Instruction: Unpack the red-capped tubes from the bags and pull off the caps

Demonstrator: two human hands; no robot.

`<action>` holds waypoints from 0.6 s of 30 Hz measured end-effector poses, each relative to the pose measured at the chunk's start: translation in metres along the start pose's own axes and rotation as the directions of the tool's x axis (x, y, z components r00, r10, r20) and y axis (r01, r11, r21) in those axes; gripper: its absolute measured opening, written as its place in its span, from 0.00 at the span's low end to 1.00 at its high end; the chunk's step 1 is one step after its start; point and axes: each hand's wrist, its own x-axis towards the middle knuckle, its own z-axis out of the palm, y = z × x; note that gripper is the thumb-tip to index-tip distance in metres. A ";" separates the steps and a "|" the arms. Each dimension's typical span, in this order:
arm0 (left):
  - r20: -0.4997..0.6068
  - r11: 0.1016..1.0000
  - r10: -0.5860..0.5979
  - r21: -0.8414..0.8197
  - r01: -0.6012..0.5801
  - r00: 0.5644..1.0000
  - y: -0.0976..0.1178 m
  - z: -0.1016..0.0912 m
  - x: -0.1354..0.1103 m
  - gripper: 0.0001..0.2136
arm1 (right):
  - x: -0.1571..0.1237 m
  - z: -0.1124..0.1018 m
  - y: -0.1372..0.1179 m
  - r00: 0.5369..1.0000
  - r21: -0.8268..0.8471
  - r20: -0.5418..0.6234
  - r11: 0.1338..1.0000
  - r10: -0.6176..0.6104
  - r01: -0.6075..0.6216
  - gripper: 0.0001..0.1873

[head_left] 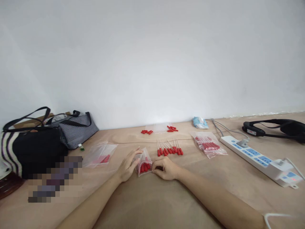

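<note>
A small clear zip bag (144, 156) lies in front of me with several red-handled sticks (145, 167) inside, its mouth bulging toward me. My right hand (166, 168) pinches the bag's right edge between thumb and fingertips. On the other side, my left hand (128, 165) has its fingers stretched out and apart, resting against the bag's left side. Just beyond my right hand is a fanned row of loose sticks (169, 150) with red handles and thin pale shafts.
Bags with red-handled pieces lie left (100, 156) and right (209, 144). More red pieces (172, 128) are near the wall. A power strip (257, 159), black headset (276, 127) and wipes pack (200, 122) are rightward. A black bag (43, 149) and striped bag (77, 128) stand left.
</note>
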 end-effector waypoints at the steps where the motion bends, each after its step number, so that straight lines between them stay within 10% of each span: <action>1: 0.042 0.999 0.039 0.009 -0.040 0.998 -0.002 -0.001 0.000 0.16 | 0.000 0.000 0.000 1.000 0.025 -0.007 1.000 0.015 -0.015 0.06; 9: 0.319 0.973 0.159 0.107 -0.202 0.934 0.003 -0.010 0.000 0.25 | 0.002 0.008 0.006 0.934 -0.062 -0.216 0.950 0.286 -0.305 0.05; 18: 0.233 0.973 0.118 0.166 -0.159 0.965 0.008 -0.007 -0.001 0.25 | 0.005 0.003 -0.011 0.931 -0.293 -0.115 0.884 0.345 -0.364 0.13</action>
